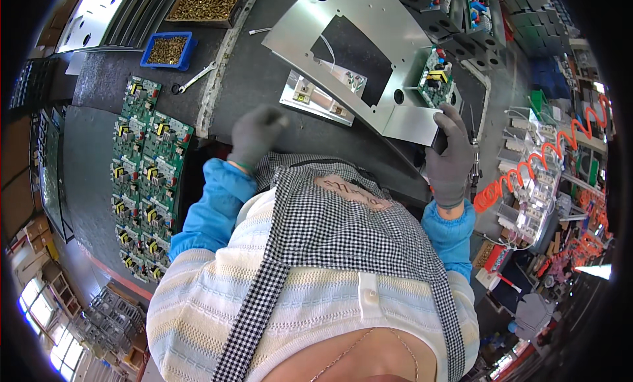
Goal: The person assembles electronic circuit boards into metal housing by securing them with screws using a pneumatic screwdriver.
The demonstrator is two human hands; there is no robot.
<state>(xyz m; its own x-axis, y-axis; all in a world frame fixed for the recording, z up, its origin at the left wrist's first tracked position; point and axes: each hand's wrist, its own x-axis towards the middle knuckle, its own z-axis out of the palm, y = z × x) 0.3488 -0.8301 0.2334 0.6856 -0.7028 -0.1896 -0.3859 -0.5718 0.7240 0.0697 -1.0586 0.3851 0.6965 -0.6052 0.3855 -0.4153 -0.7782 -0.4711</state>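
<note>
My right hand (pixel 450 151) holds the metal panel (pixel 390 34) by its edge. Left hand (pixel 257 137) curled near worktop (pixel 231 92) edge; wrench (pixel 196 77), blue bin (pixel 165 66) beyond it, circuit boards (pixel 153 174) left.

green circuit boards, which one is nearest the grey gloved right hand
The green circuit board beside the bent silver metal bracket, just beyond the grey gloved right hand; the green board columns lie far left.

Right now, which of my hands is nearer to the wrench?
Left: your left hand is right of the wrench, nearer you; your right hand is farther right, holding the metal panel.
</note>
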